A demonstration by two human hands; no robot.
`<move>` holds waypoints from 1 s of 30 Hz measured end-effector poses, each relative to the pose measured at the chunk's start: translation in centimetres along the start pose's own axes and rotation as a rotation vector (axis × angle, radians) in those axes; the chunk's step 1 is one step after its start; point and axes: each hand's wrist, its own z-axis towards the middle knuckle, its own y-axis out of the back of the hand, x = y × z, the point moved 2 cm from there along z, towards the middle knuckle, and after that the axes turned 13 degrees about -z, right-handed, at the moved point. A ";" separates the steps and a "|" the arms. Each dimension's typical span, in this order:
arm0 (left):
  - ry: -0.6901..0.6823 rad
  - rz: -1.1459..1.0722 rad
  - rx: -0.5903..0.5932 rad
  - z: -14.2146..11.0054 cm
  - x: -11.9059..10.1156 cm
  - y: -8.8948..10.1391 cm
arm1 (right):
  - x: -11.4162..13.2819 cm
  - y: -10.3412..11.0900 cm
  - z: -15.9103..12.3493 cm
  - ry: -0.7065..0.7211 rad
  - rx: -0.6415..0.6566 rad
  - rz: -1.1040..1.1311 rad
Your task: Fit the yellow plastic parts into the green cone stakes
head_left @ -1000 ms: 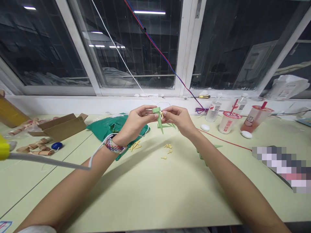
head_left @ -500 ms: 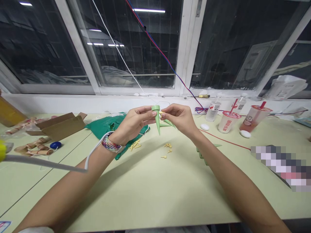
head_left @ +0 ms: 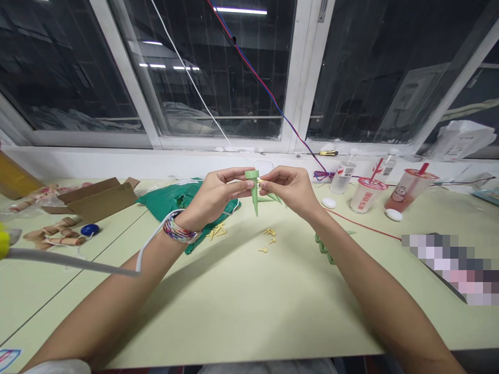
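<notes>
The left hand [head_left: 214, 195] holds a green plastic spike [head_left: 254, 195] upright while the right hand [head_left: 290, 189] pinches a small yellow piece [head_left: 260, 179] at its top, above a pale green table [head_left: 234, 311] scattered with more yellow pieces [head_left: 268, 239].

yellow pegs [head_left: 268, 238] below right hand [head_left: 290, 190], green bag [head_left: 171, 205] beside left hand [head_left: 214, 194]

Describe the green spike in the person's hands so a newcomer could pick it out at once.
On the pale green table below the window, look where the left hand and right hand meet. There a green plastic spike stands point down, a small yellow piece at its top. Unlike the green spikes further right, it is held off the table.
</notes>
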 end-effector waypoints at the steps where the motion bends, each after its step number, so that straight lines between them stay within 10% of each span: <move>1: 0.005 -0.002 0.002 0.0 0.0 0.0 | 0.0 0.0 0.0 -0.005 -0.001 -0.001; 13: -0.090 0.073 -0.102 -0.3 0.5 -0.8 | -1.9 2.1 0.4 -0.304 0.362 0.034; 21: -0.104 0.061 -0.121 0.0 0.7 -0.3 | -8.0 -0.8 -1.5 -0.330 0.691 -1.022; 30: -0.062 0.046 -0.080 0.0 1.1 -0.5 | -9.6 -2.5 -2.7 -0.315 0.723 -1.066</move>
